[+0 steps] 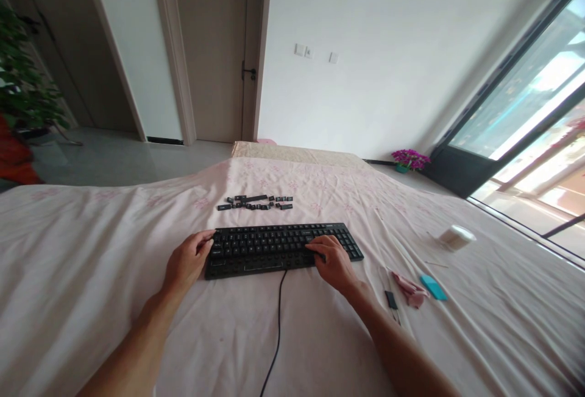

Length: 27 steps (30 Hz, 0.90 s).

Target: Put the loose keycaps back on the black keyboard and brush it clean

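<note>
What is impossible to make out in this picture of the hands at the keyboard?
Head view throughout.
Keys under the right hand: hidden by the hand; its grip is unclear too.
The left hand at the keyboard end: whether it grips is unclear.
Loose keycaps: lettering too small.
Cable: cut off by the bottom edge.
Small black item by the pink cloth: too small to identify.

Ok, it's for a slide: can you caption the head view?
Left hand at the end of a black keyboard, right hand on its keys, loose keycaps beyond on the pink sheet.
</note>
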Available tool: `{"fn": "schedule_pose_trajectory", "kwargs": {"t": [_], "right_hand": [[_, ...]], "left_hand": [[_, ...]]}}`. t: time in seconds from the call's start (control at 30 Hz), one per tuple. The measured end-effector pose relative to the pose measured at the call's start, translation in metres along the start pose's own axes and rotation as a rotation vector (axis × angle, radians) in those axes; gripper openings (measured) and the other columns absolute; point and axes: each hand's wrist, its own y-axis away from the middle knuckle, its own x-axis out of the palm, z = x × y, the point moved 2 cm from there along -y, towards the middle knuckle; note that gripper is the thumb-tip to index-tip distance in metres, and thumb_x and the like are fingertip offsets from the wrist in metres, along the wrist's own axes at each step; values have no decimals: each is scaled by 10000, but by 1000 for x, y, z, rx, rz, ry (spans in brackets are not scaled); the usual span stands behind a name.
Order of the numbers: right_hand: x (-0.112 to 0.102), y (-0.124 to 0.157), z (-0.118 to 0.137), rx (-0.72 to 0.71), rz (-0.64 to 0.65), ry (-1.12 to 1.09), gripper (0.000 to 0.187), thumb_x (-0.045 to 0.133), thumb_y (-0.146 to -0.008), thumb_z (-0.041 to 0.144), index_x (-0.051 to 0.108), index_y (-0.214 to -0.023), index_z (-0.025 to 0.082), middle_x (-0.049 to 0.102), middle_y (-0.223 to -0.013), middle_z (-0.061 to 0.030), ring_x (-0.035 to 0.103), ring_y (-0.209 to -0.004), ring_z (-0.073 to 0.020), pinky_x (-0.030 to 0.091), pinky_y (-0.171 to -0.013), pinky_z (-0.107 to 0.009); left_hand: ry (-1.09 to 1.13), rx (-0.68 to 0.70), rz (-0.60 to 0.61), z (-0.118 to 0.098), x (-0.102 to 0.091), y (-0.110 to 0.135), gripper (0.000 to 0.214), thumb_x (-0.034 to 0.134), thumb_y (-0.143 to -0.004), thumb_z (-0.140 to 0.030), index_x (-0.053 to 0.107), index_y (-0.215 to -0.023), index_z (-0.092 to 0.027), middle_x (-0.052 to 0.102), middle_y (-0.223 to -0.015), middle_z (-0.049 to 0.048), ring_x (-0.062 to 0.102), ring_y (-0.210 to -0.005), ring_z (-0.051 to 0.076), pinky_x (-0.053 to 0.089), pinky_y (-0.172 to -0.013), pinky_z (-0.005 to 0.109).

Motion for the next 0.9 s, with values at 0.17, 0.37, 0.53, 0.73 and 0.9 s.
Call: {"fn": "schedule_pose_trajectory", "kwargs": {"t": [0.17,0.37,0.53,0.73,0.9], "right_hand": [[0,-2,4,2,28,74,199,595,-826,251,709,-981,304,640,-994,-24,514,-942,-200,417,-862,-343],[5,-5,-1,25,20,122,154,565,-863,291,718,-885,287,641,-937,-24,515,-903,-188,414,-826,-321],[8,-2,8,86,-61,38,179,542,-872,294,718,-854,271,642,-910,-34,535,-877,-184,430,-792,-313],[7,2,22,103,-129,-111,166,545,-868,281,708,-847,257,636,-905,-35,550,-883,-179,438,-805,-302],[0,14,1,147,-205,-188,220,483,-893,249,696,-949,235,615,-947,-51,566,-892,-174,454,-808,-294]], "left_hand": [[-1,11,1,0,1,0,340,470,-828,-391,617,-1104,-256,684,-1086,10,647,-956,180,494,-855,278],[-93,75,-78,-16,-7,4,317,459,-841,-329,614,-1103,-238,646,-1103,46,612,-996,206,470,-907,328],[58,233,-131,-69,-6,22,275,456,-869,-309,620,-1079,-244,612,-1136,51,563,-1069,205,443,-963,341],[315,330,199,-123,42,62,226,501,-859,-269,636,-1039,-257,638,-1023,51,622,-870,159,526,-753,280],[216,482,292,-126,59,79,230,470,-878,-205,643,-1017,-263,645,-998,41,602,-959,162,495,-857,299]]}}
